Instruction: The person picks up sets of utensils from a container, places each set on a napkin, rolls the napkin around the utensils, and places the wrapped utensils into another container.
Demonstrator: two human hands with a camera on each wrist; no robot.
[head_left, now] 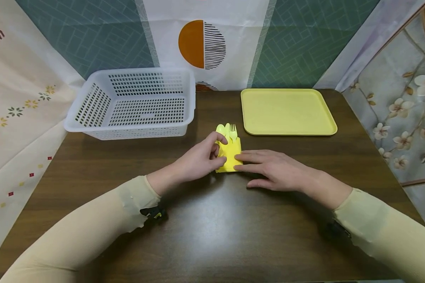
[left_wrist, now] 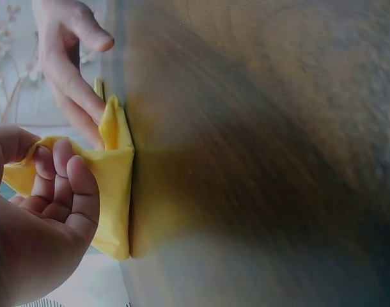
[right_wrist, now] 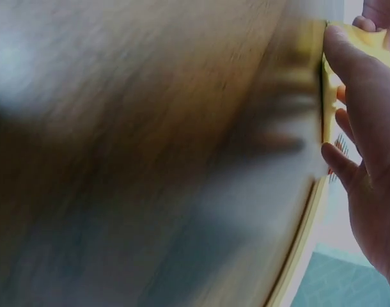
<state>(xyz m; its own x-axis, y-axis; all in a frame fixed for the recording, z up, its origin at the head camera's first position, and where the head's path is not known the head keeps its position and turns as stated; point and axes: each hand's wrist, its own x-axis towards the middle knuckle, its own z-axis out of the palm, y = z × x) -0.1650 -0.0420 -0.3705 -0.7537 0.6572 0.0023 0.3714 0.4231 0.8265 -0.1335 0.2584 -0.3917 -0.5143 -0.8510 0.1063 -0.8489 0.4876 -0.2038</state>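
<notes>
A folded yellow napkin lies on the table, with a yellow spoon, a knife and a fork showing side by side above its top edge. My left hand is at the napkin's left side; in the left wrist view its curled fingers pinch a raised fold of the yellow cloth. On the other side, my right hand lies palm down, its fairly straight fingertips touching the napkin's right edge. The lower part of the cutlery is hidden by the napkin.
A white perforated basket stands at the back left of the dark wooden table. At the back right lies a yellow tray. Patterned cloth hangs behind the table and at both sides.
</notes>
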